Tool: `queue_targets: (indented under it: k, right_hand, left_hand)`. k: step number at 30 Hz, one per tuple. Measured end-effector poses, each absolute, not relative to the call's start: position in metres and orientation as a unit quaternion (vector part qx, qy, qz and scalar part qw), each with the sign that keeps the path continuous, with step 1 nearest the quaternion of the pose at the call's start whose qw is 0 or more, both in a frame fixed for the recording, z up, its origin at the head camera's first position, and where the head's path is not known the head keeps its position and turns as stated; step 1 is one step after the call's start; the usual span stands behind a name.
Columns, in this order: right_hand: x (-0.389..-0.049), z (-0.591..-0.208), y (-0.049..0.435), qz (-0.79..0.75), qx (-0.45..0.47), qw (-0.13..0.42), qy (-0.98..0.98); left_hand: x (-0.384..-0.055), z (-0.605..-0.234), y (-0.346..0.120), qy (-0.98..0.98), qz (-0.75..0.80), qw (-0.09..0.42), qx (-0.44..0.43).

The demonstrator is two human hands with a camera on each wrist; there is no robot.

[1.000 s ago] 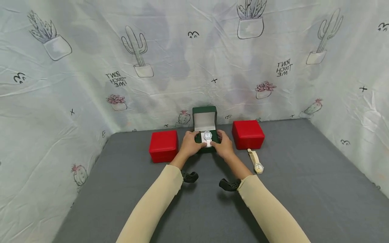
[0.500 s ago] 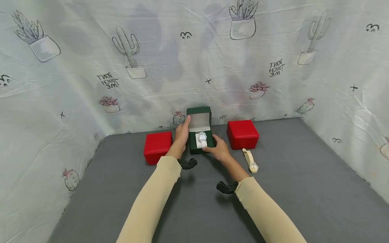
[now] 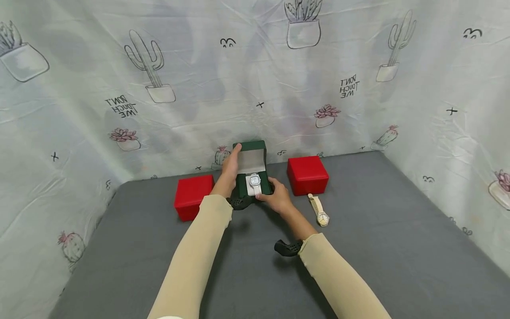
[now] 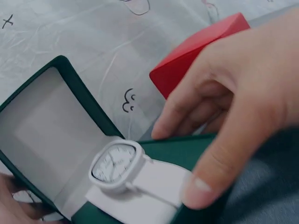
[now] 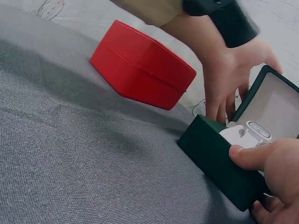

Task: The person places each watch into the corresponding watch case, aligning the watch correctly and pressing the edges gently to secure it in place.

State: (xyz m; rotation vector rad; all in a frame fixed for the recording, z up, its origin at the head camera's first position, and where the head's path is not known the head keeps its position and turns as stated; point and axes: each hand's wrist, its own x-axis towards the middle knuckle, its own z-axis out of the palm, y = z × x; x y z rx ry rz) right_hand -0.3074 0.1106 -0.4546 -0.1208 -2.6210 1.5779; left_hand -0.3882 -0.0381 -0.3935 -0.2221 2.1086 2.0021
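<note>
Two bare hands are at an open green box (image 3: 265, 180), near the middle of the head view, by the far edge of the grey table (image 3: 247, 274). The left hand (image 3: 231, 167) is spread along the left side of the lid (image 3: 252, 160); the right wrist view, more plainly than the head view, shows its fingers pointing down beside the lid, thumb at the top corner. The right hand (image 3: 280, 197) pinches the box's near right part, and the left wrist view brings out its thumb on the front edge. That view also gives the dial markings of the white watch (image 3: 254, 180) inside the box. In the head view the box opens toward the bottom of the frame, lid upright behind; the white watch's long axis runs up and down, dial above strap. A black wristband (image 3: 241, 203) covers the box's lower left corner. Left of it stands one red box (image 3: 192, 193), partly behind the left forearm (image 3: 199, 248); to the right, another red box (image 3: 307, 176). Below that lies a cream watch (image 3: 318, 210), slanting toward the lower right, dial lowest.
</note>
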Motion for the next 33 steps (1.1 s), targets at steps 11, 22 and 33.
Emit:
queue_targets:
  k: [11,22,33]
  right_hand:
    - [-0.305,-0.453,0.117,0.536,-0.010,-0.022,-0.844]
    - [-0.308,-0.447,0.127,0.637,-0.017,-0.044,-0.770]
    - [-0.307,-0.446,0.123,0.581,-0.031,-0.032,-0.812]
  left_hand:
    - [-0.368,-0.404,-0.049,0.753,0.652,0.087,-0.026]
    - [-0.353,-0.422,-0.066,0.739,0.657,0.143,0.048]
    - [-0.325,-0.432,-0.066,0.816,0.562,0.102,0.089]
